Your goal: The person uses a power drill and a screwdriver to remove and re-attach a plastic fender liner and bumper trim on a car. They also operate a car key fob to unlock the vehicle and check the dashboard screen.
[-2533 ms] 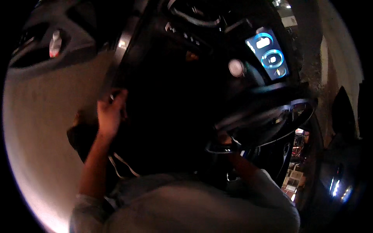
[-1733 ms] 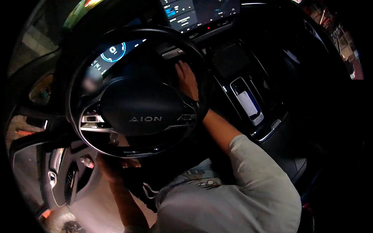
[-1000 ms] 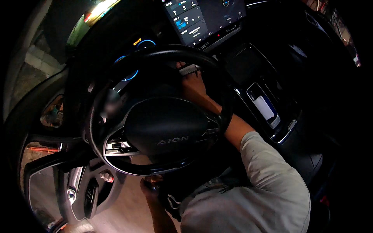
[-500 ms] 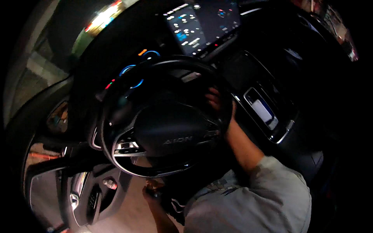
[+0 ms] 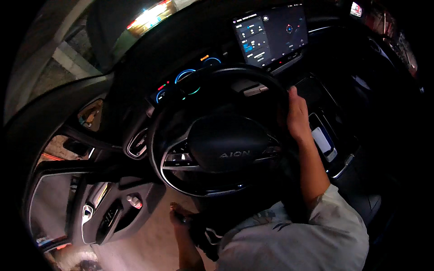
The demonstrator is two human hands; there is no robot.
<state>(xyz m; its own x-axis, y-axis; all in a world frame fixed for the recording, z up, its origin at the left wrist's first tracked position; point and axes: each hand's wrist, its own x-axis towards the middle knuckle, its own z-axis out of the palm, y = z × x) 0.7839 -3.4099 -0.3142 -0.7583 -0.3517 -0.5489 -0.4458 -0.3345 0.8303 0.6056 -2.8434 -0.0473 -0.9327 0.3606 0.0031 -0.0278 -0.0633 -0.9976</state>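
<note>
1. Right hand (image 5: 297,118) — curled over the right side of the steering wheel (image 5: 220,135), fingers wrapped on the rim, thumb pointing up along it; the forearm runs down to a pale sleeve (image 5: 325,226) at the lower right.
2. Left hand (image 5: 181,217) — low, beneath the wheel's bottom edge, by the seat's front corner beside the open door; it touches something dark there, but the light is too dim to tell whether the fingers are closed or spread.
3. Steering wheel — dark rim with a rounded centre pad and silver-trimmed spokes carrying button clusters; it sits at mid-frame, directly ahead of the person.
4. Instrument cluster (image 5: 187,81) — behind the wheel's upper rim, lit with blue, green and red arcs.
5. Central touchscreen (image 5: 271,34) — to the upper right of the wheel, glowing with blue panels.
6. Centre console tray (image 5: 330,140) — just right of the right wrist; in it lies a flat pale rectangular object (image 5: 323,140), apparently a phone.
7. Driver's door (image 5: 104,203) — swung open at lower left, with its inner panel, handle and switch block showing; pale ground is visible beyond it.
</note>
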